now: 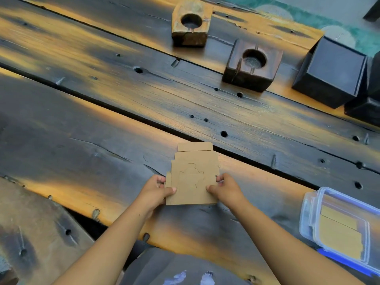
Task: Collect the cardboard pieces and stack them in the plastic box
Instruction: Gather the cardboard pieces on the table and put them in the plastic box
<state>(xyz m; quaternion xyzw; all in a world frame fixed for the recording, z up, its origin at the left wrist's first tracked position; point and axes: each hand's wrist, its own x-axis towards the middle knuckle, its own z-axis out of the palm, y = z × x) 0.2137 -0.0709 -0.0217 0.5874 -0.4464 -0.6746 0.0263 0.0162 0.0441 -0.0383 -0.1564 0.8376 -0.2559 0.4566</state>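
Dark weathered plank table (123, 95) with orange streaks; teal patterned floor (308, 15) beyond

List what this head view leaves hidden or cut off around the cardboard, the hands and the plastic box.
- Cardboard pieces: whether one or several in the grip; the top sheet covers any below.
- Left hand and right hand: fingers under the cardboard are hidden by it.
- Plastic box: far side cut off by the right edge; the count of cardboard inside is unreadable through the plastic.
- Black boxes: the rightmost ones are cut off by the frame edge.
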